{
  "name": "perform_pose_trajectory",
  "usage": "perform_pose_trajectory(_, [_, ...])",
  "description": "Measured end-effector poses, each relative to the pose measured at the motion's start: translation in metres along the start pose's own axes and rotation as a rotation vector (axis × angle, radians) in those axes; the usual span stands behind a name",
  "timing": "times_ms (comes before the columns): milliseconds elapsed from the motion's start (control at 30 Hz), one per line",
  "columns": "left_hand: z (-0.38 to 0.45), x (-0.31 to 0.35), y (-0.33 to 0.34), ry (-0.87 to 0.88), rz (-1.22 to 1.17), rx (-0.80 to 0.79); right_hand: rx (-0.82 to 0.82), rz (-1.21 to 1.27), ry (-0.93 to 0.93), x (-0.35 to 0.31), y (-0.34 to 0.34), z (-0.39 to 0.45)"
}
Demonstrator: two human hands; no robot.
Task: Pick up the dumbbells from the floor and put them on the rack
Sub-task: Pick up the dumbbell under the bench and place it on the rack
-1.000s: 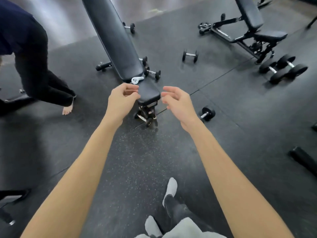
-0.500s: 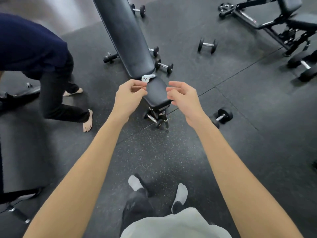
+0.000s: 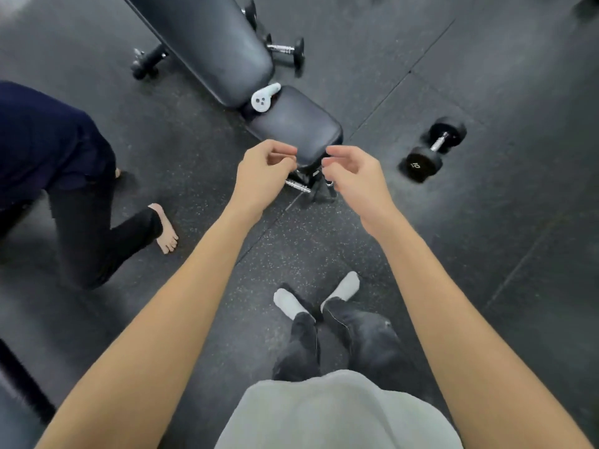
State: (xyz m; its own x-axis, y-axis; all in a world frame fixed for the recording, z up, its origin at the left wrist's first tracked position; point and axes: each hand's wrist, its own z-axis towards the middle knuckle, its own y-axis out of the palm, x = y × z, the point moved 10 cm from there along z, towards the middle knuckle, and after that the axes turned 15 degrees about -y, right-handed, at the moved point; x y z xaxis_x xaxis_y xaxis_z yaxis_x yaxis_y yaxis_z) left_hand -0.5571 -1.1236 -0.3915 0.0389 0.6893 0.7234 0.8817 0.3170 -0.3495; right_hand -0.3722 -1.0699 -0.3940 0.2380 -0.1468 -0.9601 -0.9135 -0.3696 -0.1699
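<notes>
Left hand [image 3: 262,175]: raised in front of the body, fingers [image 3: 282,157] loosely curled, holding nothing.

Right hand [image 3: 355,176]: raised level with the left, fingers [image 3: 337,157] loosely curled and relaxed, holding nothing. A narrow gap separates the two sets of fingertips.

Bench [image 3: 291,121]: black padded seat and long backrest, lying directly beyond and below the fingers of both hands; its near edge shows through the gap between them.

Controller [image 3: 264,98]: small, white, resting on the bench at the joint of seat and backrest, beyond the left fingers.

Dumbbell, marked 10 [image 3: 434,149]: black heads, chrome handle, on the floor [image 3: 486,222] to the right of the right fingers, well apart from them, untouched.

Dumbbell, small [image 3: 285,48]: on the floor far beyond the fingers, beside the right edge of the backrest.

Dumbbell, dark [image 3: 147,61]: on the floor far beyond and left of the left fingers, on the other side of the backrest.

Chrome bar [image 3: 298,186]: short, under the bench seat, just below the fingers between the two hands; whether it is a dumbbell handle or bench hardware cannot be told.

Second person [image 3: 64,163]: left of the left fingers, dark top, black trousers, one bare foot [image 3: 165,228] on the floor.

Rubber floor: dark, speckled, seamed in tiles.
</notes>
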Motion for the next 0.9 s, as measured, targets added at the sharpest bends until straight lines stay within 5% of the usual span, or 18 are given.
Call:
perform_pose_trajectory(400, [0.184,-0.122,0.041,-0.066,0.080,-0.067,0.034,0.031,0.181,0.184,0.095,0.096])
perform_pose_trajectory(667, [0.331,-0.266,0.071,-0.177,0.130,-0.073,0.206,0.013,0.308,0.363,0.146,0.152])
perform_pose_trajectory(900, [0.440,-0.345,0.114,-0.094,0.238,-0.058,0.315,0.033,0.392,0.507,0.193,0.197])
